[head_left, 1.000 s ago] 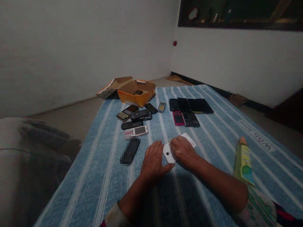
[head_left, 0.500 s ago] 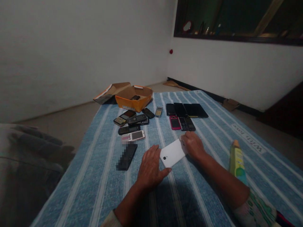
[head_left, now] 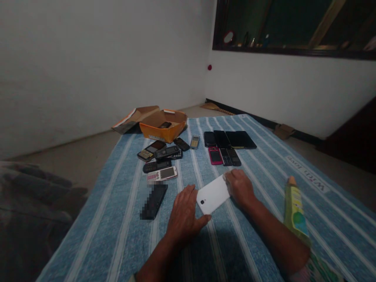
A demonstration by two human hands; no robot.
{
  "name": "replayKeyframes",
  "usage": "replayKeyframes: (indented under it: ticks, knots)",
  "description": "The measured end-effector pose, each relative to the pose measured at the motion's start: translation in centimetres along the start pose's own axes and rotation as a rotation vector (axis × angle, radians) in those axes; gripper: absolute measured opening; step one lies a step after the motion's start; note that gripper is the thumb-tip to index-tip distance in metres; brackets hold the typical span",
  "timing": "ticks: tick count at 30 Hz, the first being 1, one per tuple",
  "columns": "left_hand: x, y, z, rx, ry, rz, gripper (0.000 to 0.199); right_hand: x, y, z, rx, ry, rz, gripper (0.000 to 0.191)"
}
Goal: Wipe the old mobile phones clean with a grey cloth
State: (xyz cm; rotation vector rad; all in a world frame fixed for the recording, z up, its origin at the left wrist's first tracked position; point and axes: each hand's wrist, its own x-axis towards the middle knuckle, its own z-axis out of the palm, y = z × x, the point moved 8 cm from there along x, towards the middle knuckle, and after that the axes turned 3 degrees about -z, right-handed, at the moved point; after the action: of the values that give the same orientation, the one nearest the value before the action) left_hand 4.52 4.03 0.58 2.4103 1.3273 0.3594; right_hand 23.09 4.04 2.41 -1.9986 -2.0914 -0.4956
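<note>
A white smartphone (head_left: 214,194) lies back side up, its camera toward the lower left. My left hand (head_left: 184,213) holds its left end between thumb and fingers. At the right end, my right hand (head_left: 240,187) is closed, its curled fingers pressed on the phone's edge. Something pale shows at those fingertips, too small to make out. Left of my left hand is a dark phone (head_left: 155,199), partly pixelated. Beyond it lie a white-and-pink keypad phone (head_left: 163,174) and a black keypad phone (head_left: 157,165).
An open orange box (head_left: 163,132) with a phone inside stands at the far left. Several phones lie before it. Dark phones (head_left: 221,139) and a pink phone (head_left: 215,156) form rows at right. A yellow-green bottle (head_left: 294,207) lies by my right forearm on the striped blue cloth (head_left: 117,219).
The camera view has shifted slightly. Both hands stay at the white smartphone, which keeps about the same place and angle on the cloth.
</note>
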Motion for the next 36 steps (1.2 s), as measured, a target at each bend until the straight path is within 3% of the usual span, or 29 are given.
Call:
replayKeyframes:
  ticks: [4, 10, 17, 24, 26, 29, 32, 36]
  knots:
    - [0.0, -0.1, 0.0, 0.008, 0.013, 0.006, 0.07, -0.6, -2.3, -0.2, 0.058, 0.033, -0.153, 0.016]
    - [0.1, -0.2, -0.1, 0.012, 0.044, 0.021, 0.069, 0.4, 0.7, 0.5, -0.007, -0.059, 0.047, 0.015]
    - [0.2, -0.4, 0.1, 0.009, 0.058, 0.023, 0.069, -0.7, -1.8, -0.2, 0.078, 0.032, -0.083, 0.015]
    - [0.0, -0.5, 0.1, 0.019, 0.078, 0.053, 0.069, -0.4, 1.2, 0.3, 0.025, 0.012, 0.097, 0.02]
    - [0.0, -0.6, 0.2, 0.019, 0.09, 0.063, 0.069, -0.7, 0.4, -0.2, 0.08, 0.077, 0.046, 0.017]
    - [0.0, -0.8, 0.4, 0.017, 0.123, 0.073, 0.068, -1.3, -2.7, -1.1, 0.174, 0.158, -0.135, 0.014]
    - [0.0, -1.0, 0.5, 0.014, 0.15, 0.082, 0.067, -1.5, -4.9, -1.2, 0.214, 0.153, -0.257, 0.012]
    - [0.0, -0.9, 0.3, 0.012, 0.15, 0.085, 0.068, -0.6, -2.6, -0.1, 0.145, 0.069, -0.105, 0.012]
